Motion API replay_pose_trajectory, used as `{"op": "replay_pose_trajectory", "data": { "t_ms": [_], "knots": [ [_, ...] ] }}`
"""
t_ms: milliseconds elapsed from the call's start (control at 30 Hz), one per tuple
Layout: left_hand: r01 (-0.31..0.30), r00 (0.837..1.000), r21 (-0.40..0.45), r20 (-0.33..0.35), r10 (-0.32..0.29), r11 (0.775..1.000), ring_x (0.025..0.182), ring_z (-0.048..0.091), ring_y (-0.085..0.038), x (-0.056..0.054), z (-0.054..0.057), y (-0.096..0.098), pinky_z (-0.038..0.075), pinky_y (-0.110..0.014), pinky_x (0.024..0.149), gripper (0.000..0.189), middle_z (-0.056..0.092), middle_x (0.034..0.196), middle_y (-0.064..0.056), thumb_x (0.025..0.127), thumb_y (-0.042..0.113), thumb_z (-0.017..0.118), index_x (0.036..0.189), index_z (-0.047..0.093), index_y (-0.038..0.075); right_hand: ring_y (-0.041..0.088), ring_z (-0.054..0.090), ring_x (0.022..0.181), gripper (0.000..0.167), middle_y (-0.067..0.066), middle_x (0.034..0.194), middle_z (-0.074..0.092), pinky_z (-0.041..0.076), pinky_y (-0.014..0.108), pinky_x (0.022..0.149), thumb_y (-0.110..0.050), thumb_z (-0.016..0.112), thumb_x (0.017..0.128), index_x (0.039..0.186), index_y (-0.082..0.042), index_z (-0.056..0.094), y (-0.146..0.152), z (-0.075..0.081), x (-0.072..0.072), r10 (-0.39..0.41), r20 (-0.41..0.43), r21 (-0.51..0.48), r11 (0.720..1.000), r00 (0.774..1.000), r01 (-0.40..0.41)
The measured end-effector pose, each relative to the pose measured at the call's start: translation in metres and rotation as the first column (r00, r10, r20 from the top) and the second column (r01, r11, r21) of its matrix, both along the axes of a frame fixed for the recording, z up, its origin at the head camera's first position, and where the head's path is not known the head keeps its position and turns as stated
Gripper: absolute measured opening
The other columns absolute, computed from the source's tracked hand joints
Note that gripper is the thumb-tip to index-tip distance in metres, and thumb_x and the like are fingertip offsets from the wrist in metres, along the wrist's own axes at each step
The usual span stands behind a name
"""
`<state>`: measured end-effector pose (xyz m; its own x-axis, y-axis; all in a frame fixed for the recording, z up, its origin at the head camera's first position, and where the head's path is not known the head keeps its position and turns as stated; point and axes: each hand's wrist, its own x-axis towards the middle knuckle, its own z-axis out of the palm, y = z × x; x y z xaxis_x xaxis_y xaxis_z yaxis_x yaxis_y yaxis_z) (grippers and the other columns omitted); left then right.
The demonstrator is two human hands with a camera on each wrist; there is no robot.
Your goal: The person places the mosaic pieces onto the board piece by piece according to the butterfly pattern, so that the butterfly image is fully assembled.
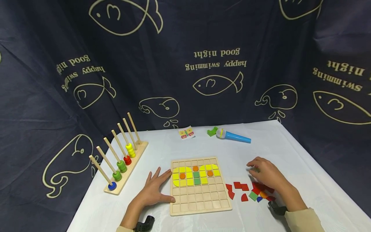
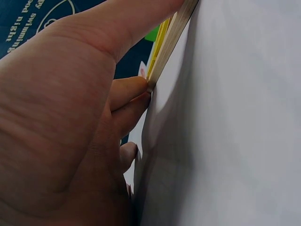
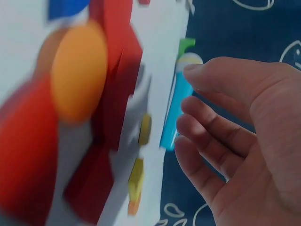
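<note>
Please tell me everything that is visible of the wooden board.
The board is flat, squarish and looks like pale wood, with a border around a grid of square cells. It lies on the white table. Toward its far side it holds yellow pieces, three orange discs and two green squares; the near rows are bare. The left thumb and fingers touch its left edge.

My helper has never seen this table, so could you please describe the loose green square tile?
On the white table, find the wooden grid board, then the loose pieces right of it, by the right hand. The green square tile lies there, left of a small blue piece. It alone is green among red, orange and blue neighbours.
</note>
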<state>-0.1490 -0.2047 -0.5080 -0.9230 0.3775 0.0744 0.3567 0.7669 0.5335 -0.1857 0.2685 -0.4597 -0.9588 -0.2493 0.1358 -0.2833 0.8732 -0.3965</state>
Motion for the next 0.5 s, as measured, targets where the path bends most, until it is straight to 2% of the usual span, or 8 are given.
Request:
{"op": "replay_pose_trajectory", "data": {
  "t_ms": [233,500],
  "knots": [
    [0.001,1.000,-0.001,-0.006,-0.001,1.000,0.144,0.008,-0.034,0.000,0.000,0.000,-0.004,-0.061,0.110,0.109,0.036,0.151,0.005,0.058,0.072,0.076,0.148,0.041,0.019,0.031,0.055,0.097,0.028,0.010,0.104,0.063,0.050,0.056,0.083,-0.019,0.078,0.080,0.106,-0.009,0.073,0.033,-0.003,0.004,-0.055,-0.018,-0.014,0.998,0.998,0.055],
    [0.001,1.000,0.004,-0.002,-0.001,1.000,0.144,0.009,-0.035,0.000,0.000,0.001,-0.004,-0.061,0.110,0.110,0.036,0.151,0.004,0.058,0.071,0.076,0.148,0.041,0.018,0.040,0.049,0.103,0.044,0.022,0.113,0.058,0.044,0.063,0.085,-0.020,0.079,0.077,0.115,-0.001,0.068,0.067,-0.009,0.008,-0.124,0.004,-0.015,0.992,0.992,0.124]
  ]
}}
